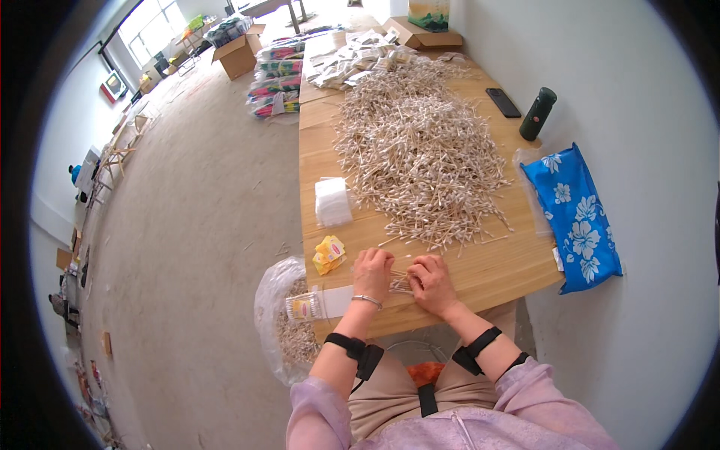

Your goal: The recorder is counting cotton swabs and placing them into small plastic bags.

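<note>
Near the table's front edge, a small bundle of cotton swabs (400,283) lies crosswise between my two hands. My left hand (373,273) has its fingers curled in at the left end of the bundle, and my right hand (432,286) pinches the other end. Just beyond spreads a big heap of loose cotton swabs (420,150). Left of my left hand are a few yellow printed cards (328,254) and a stack of clear plastic bags (332,202). A filled pack of cotton swabs (303,307) rests at the table's left corner, beside a white strip (337,301) partly under my left wrist.
A clear plastic sack of swabs (289,330) hangs below the table's left corner. Along the right side are a blue flowered pouch (576,217), a dark green bottle (538,114) and a black phone (502,103). White packets (360,61) pile up at the far end, by a cardboard box (424,35).
</note>
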Motion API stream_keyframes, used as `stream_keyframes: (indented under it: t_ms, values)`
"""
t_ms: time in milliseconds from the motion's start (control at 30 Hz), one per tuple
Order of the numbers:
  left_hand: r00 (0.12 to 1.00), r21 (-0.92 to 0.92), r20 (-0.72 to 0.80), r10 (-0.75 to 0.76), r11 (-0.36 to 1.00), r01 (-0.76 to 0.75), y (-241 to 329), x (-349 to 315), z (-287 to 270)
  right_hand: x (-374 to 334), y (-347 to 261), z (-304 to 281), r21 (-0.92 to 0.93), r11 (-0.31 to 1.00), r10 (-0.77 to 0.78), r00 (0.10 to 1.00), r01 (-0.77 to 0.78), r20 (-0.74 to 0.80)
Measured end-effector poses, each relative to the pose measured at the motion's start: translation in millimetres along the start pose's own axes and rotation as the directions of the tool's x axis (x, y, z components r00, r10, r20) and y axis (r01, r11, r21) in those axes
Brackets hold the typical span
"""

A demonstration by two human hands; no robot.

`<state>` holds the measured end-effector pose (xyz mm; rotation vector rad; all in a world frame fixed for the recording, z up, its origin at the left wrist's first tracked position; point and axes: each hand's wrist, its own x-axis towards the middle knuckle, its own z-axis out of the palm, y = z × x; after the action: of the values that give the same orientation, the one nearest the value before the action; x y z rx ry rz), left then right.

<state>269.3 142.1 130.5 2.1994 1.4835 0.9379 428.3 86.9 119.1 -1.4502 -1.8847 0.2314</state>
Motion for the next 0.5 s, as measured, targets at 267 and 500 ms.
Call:
stream_keyframes:
  t_ms: [267,500]
  values:
    - [0.99,-0.087,0.086,0.115,0.99,-0.108,10.2,-22.8,0.8,-0.7,5.7,-1.0,0.258,0.956,0.167,0.982,-0.139,-0.091]
    - [0.992,-0.144,0.088,0.089,0.987,-0.076,3.5,-49.7,-1.9,-1.8,-7.3,18.1,0.457,0.84,0.359,0.931,-0.291,-0.067]
